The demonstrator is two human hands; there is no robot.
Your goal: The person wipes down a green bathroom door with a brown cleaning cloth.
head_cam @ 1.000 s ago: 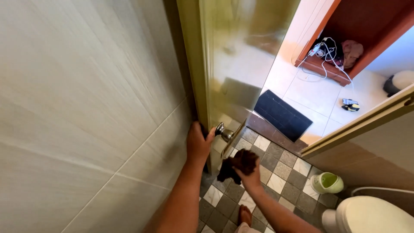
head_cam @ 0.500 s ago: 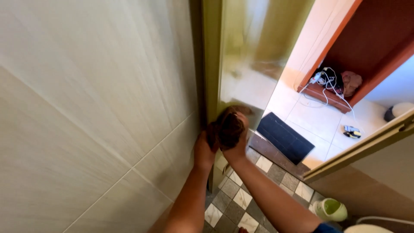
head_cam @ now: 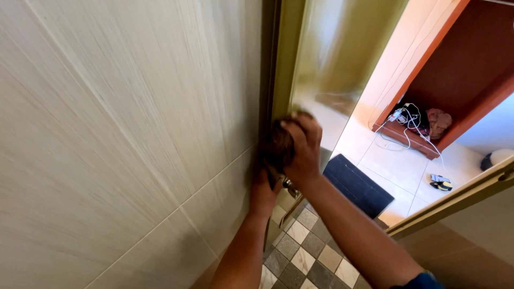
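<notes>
My right hand (head_cam: 302,147) presses a dark cloth (head_cam: 279,145) against the edge of a pale green door (head_cam: 332,53), well above its metal handle (head_cam: 292,188). The cloth is bunched under my fingers and mostly hidden by them. My left hand (head_cam: 263,187) rests lower on the door's edge, right beside the handle, with the fingers wrapped around the edge; it holds nothing loose. Both forearms reach up from the bottom of the view.
A pale tiled wall (head_cam: 123,134) fills the left. Beyond the door lie a dark doormat (head_cam: 357,184), a white tile floor, and a red-brown cabinet (head_cam: 460,80) with cables and cloth inside. Checkered floor tiles (head_cam: 305,257) lie below.
My right hand has risen with the cloth from down near the floor and handle up to the door's edge. My left hand has stayed at the door's edge by the handle.
</notes>
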